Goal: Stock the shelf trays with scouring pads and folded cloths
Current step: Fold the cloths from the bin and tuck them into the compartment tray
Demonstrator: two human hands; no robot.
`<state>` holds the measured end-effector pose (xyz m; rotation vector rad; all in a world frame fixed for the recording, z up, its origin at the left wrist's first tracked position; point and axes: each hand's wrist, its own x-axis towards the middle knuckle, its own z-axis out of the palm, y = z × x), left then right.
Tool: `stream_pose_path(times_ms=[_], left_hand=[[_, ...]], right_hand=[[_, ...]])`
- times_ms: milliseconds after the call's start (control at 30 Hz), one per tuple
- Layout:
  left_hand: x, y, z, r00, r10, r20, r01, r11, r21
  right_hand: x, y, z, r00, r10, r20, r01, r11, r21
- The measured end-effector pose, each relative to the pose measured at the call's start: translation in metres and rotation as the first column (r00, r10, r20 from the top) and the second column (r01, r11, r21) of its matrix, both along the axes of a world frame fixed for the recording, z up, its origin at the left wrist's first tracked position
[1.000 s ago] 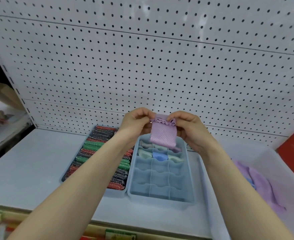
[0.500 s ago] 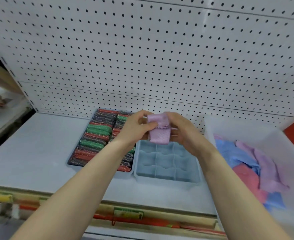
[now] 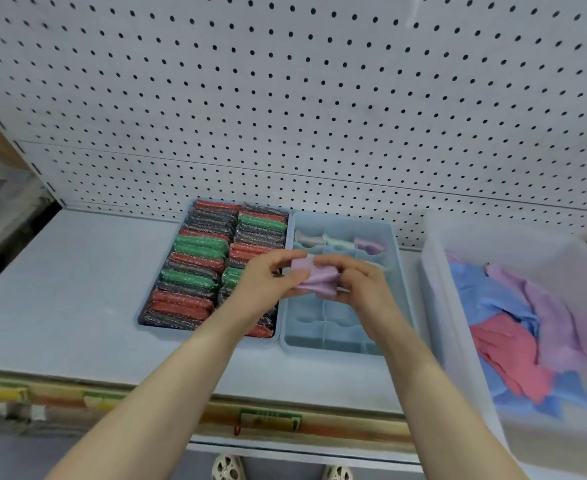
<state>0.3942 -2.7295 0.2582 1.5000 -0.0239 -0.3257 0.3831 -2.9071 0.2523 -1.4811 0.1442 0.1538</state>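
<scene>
Both hands hold a folded lilac cloth [image 3: 314, 278] above the blue divided tray [image 3: 398, 265]. My left hand [image 3: 266, 279] pinches its left end and my right hand [image 3: 357, 283] grips its right end. Several folded cloths [image 3: 340, 241] fill the tray's back row; the near compartments hold nothing. To the left, a grey tray [image 3: 146, 322] is packed with red, green and dark scouring pads [image 3: 200, 268].
A white bin [image 3: 437, 306] at the right holds loose blue, pink and lilac cloths [image 3: 527, 327]. White pegboard [image 3: 285, 98] rises behind the shelf. The shelf's front edge [image 3: 181, 407] carries price labels. Bare shelf surface [image 3: 63, 289] lies to the left.
The cloth has gone from hanging upright to a smaller fold held low over the divided tray. The view has dropped, so the bin of loose cloths shows more fully.
</scene>
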Motion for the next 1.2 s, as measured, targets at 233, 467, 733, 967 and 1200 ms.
stream_pose_path(times_ms=[233, 467, 733, 967, 1200], left_hand=[[0.016, 0.010, -0.023, 0.889, -0.212, 0.405, -0.096, 0.780, 0.618], [0.027, 0.019, -0.043, 0.721, -0.410, 0.559, -0.289, 0.556, 0.779], [0.030, 0.020, -0.051, 0.709, -0.375, 0.597, -0.312, 0.593, 0.742], [0.028, 0.020, -0.049, 0.725, -0.364, 0.584, -0.295, 0.602, 0.742], [0.027, 0.019, -0.048, 0.754, -0.355, 0.554, -0.292, 0.574, 0.765]], right_hand=[[0.019, -0.017, -0.012, 0.988, 0.052, -0.146, -0.082, 0.976, -0.204], [0.048, -0.002, -0.030, 0.986, 0.139, 0.090, -0.022, 0.650, -0.759], [0.047, 0.008, -0.041, 0.953, 0.300, 0.045, -0.125, 0.524, -0.842], [0.055, 0.019, -0.042, 0.965, 0.262, 0.004, -0.053, 0.211, -0.976], [0.053, 0.014, -0.045, 0.963, 0.256, -0.086, -0.168, 0.320, -0.932]])
